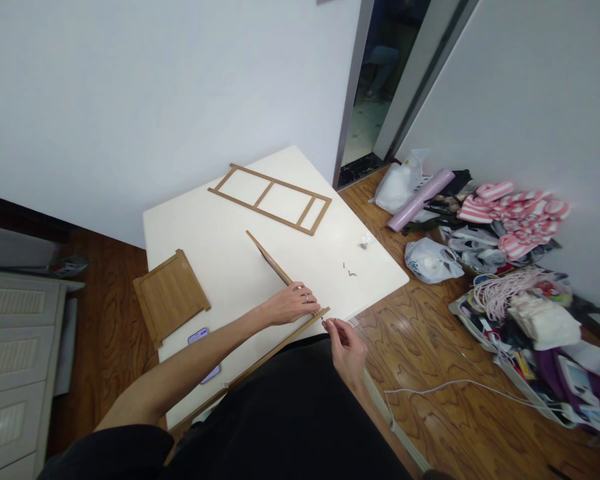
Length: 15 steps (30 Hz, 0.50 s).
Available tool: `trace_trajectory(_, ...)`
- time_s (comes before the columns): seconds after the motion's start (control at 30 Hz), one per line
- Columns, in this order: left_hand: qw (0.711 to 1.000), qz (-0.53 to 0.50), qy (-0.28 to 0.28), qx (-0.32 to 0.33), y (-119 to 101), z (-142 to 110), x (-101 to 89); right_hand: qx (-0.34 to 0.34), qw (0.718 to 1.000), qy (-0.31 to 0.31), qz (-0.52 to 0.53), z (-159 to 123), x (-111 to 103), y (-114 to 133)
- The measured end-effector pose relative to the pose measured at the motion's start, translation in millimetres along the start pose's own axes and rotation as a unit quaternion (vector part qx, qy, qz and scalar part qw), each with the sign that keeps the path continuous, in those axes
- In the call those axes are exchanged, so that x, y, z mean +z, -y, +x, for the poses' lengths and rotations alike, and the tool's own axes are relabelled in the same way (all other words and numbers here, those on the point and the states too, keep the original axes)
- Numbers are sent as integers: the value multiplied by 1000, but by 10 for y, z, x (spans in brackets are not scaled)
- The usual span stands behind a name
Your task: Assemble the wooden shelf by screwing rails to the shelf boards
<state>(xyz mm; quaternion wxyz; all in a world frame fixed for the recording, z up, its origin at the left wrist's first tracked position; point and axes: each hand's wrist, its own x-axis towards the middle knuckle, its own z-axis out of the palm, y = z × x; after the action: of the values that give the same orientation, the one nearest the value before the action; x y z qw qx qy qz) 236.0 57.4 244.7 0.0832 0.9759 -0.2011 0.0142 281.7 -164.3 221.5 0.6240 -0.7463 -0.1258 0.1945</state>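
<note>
A white table [220, 267] spreads beneath both hands, with a ladder-shaped wooden frame [264, 207] lying flat beyond the left hand [290, 303]. A long wooden rail [279, 347] runs from beside the left hand's fingertips back toward the wearer's body, along the near table edge. A flat wooden panel [170, 297] rests to the left hand's left. A narrow wooden piece [275, 265], seen nearly edge-on, reaches away from the left hand, whose fingers curl over its near end, close to the rail. A purple phone [197, 335] lies partly hidden under the left forearm. Ahead of the right hand [349, 350] sit a small clear bag [364, 241] and, nearer, loose screws [351, 273]. The right hand pinches a tiny dark item [323, 319], probably a screw, at the rail's end.

The step in hand appears to be lining up that item with the rail; the next move calls for a steady left hand and a straight, precise fingertip placement.
</note>
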Motion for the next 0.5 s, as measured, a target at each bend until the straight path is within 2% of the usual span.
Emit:
trace_trajectory(0.17, 1000, 3, 2, -3, -4, -1, 1, 68, 995, -12, 71, 18, 49, -14)
trace_trajectory(0.4, 1000, -1, 7, -9, -5, -3, 11, 26, 1000, 12, 12, 21, 10, 30)
trace_trajectory(0.5, 1000, -3, 7, -8, 1, -1, 16, 54, 998, 11, 40, 36, 17, 47)
